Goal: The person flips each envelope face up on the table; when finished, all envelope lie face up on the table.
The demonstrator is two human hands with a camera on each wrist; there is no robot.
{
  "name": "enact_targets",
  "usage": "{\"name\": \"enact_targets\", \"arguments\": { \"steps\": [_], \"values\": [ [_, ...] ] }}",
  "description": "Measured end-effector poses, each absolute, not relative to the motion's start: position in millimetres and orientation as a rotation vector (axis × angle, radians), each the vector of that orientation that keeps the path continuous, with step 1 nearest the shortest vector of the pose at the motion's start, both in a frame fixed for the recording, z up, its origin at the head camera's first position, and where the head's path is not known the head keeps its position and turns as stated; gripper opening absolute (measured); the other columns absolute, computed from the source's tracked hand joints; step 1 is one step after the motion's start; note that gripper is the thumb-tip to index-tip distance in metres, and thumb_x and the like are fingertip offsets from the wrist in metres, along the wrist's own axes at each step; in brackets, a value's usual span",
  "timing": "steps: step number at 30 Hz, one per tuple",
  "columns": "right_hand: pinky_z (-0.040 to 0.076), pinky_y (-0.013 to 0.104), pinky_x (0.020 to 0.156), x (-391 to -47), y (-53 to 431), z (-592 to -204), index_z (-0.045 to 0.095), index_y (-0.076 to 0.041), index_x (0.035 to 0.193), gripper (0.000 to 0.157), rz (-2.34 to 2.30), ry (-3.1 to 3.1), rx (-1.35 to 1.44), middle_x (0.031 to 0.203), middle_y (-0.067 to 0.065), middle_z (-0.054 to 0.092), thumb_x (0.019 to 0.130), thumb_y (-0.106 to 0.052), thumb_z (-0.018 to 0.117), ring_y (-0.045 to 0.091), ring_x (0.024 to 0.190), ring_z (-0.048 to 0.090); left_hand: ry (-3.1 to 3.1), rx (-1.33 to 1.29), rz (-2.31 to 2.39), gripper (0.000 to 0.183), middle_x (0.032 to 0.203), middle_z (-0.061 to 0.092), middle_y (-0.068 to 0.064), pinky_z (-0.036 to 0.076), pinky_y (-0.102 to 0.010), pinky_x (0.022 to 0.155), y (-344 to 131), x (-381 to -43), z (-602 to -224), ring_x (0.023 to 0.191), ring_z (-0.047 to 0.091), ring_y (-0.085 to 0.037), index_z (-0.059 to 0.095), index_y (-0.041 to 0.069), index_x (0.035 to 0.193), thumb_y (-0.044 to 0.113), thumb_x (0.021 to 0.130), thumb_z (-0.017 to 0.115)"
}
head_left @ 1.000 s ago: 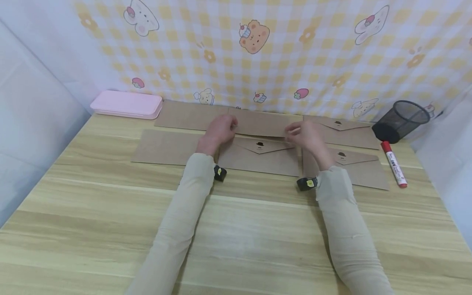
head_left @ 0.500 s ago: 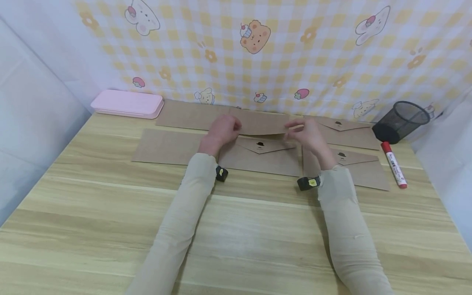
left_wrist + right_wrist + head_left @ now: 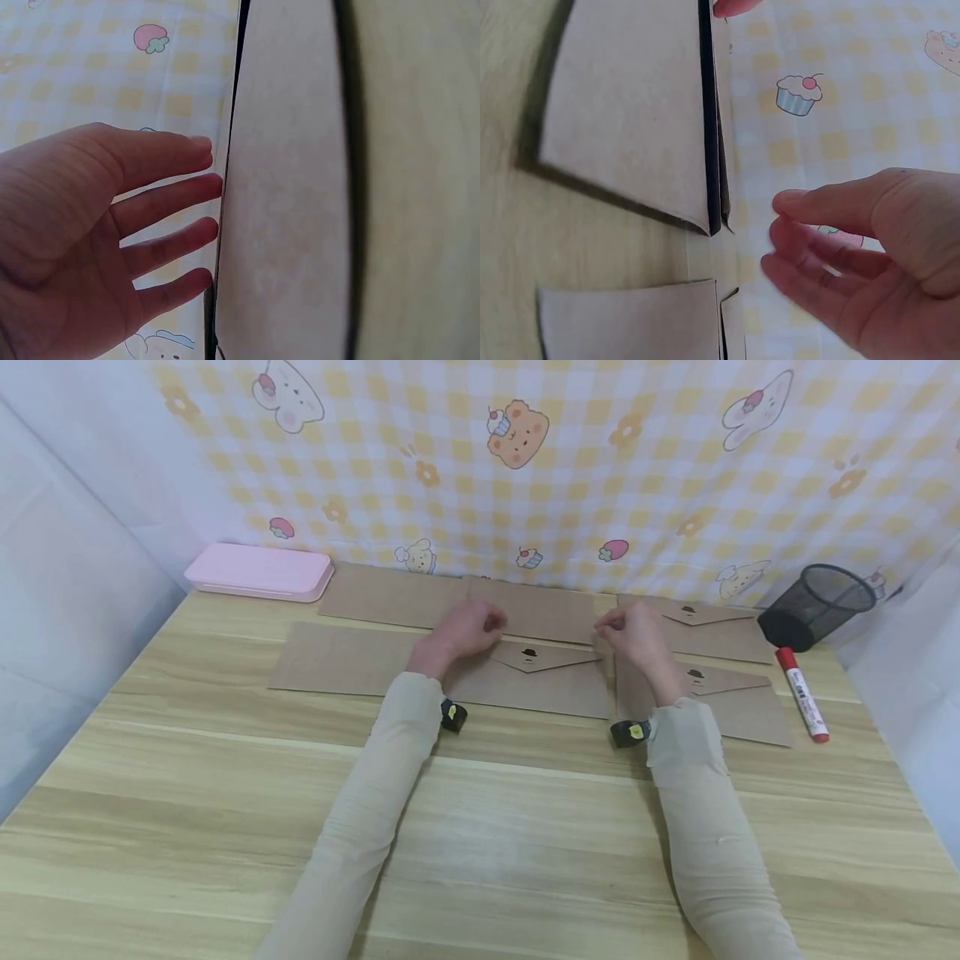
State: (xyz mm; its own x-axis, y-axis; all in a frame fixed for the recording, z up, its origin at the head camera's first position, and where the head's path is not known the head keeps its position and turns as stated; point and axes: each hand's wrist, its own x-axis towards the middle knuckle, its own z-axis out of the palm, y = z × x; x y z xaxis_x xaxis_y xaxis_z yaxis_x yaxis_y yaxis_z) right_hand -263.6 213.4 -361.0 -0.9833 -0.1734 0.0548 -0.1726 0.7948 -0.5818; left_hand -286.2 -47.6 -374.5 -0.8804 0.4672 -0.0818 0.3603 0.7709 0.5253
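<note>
Brown paper envelopes lie on the table in two rows. The back-middle envelope shows a plain face; below it lies the front-middle envelope, flap up with a small hat print. My left hand is over the seam between these two, and in the left wrist view its fingertips reach an envelope edge. My right hand hovers off the right end of the back-middle envelope. In the right wrist view its thumb and fingers are bent loosely near each other with nothing between them, apart from the nearby envelope.
Plain envelopes lie at left, flap-up envelopes at right. A pink case sits at the back left. A black mesh pen cup leans on its side at the back right, near a red marker. A patterned curtain hangs behind.
The raised front edge of the back-middle envelope has come down. My right hand has let go of its corner and shifted slightly right; my left hand has slid right.
</note>
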Motion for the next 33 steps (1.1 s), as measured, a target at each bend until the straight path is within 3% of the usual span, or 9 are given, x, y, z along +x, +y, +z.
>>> {"name": "enact_targets", "arguments": {
  "steps": [8, 20, 29, 33],
  "values": [
    [0.046, 0.049, 0.085, -262.3, 212.7, -361.3, 0.057, 0.010, 0.115, 0.032, -0.885, 2.863, -0.251, 0.112, 0.028, 0.058, 0.089, -0.008, 0.059, 0.039, 0.102, 0.056, 2.665, 0.682, 0.771, 0.039, 0.130, 0.054, -0.007, 0.031, -0.031, 0.104, -45.3, -282.5, -373.9, 0.123, 0.045, -0.020, 0.054, 0.006, 0.128, 0.013, 0.091, 0.059],
    [0.043, 0.050, 0.089, -261.5, 211.5, -362.6, 0.055, 0.009, 0.119, 0.039, -0.850, 2.867, -0.207, 0.120, 0.029, 0.053, 0.087, -0.013, 0.061, 0.041, 0.108, 0.053, 2.578, 0.720, 0.854, 0.041, 0.134, 0.050, -0.006, 0.028, -0.028, 0.105, -42.7, -280.2, -372.0, 0.126, 0.041, -0.018, 0.050, 0.006, 0.132, 0.012, 0.092, 0.058],
    [0.042, 0.050, 0.092, -261.9, 212.2, -359.5, 0.051, 0.007, 0.123, 0.038, -1.031, 2.813, -0.190, 0.126, 0.028, 0.050, 0.091, -0.012, 0.057, 0.041, 0.115, 0.048, 2.710, 0.619, 0.744, 0.048, 0.135, 0.048, -0.008, 0.025, -0.032, 0.107, -44.9, -282.1, -374.5, 0.129, 0.037, -0.023, 0.052, 0.005, 0.131, -0.005, 0.084, 0.054],
    [0.040, 0.049, 0.094, -261.6, 213.1, -357.6, 0.053, 0.006, 0.123, 0.035, -1.183, 2.782, -0.114, 0.128, 0.026, 0.049, 0.090, -0.004, 0.055, 0.038, 0.120, 0.045, 2.762, 0.545, 0.739, 0.052, 0.134, 0.049, -0.009, 0.027, -0.034, 0.107, -45.9, -282.8, -374.8, 0.128, 0.037, -0.024, 0.052, 0.004, 0.129, -0.009, 0.079, 0.054]
  ]
}}
